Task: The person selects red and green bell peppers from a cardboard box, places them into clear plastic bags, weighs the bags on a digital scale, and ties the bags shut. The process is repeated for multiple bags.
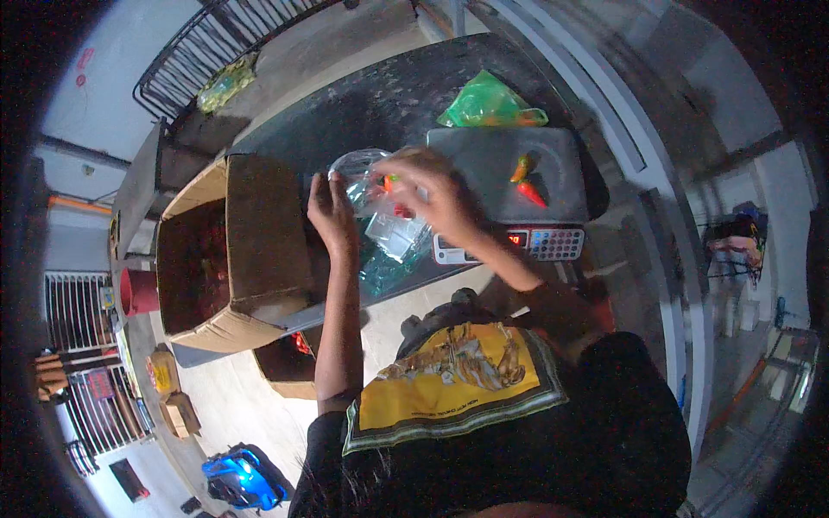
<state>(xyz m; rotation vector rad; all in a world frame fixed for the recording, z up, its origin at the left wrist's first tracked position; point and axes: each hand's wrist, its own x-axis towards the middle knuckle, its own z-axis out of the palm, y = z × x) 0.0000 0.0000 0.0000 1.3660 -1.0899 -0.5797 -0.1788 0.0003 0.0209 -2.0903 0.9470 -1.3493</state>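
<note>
My left hand (334, 211) pinches the edge of a clear plastic bag (352, 164) over the dark table. At the bag's mouth, my right hand (436, 197) is curled, its fingertips around a small red and green pepper (390, 181); motion blurs it slightly. Another red pepper (401, 210) shows just below, seemingly in the bag. Beneath my hands lies more clear, shiny plastic (384, 268). To the right, a red pepper (530, 193) and an orange-green pepper (522, 167) rest on the dark plate of a digital scale (553, 244) with a lit red display.
A tall open cardboard box (268, 233) stands left on the table (294, 129), with dark red contents. Behind the scale sits a green plastic bag (488, 99). Below the table edge is another box (289, 371) holding something red. A blue object (242, 479) is on the floor.
</note>
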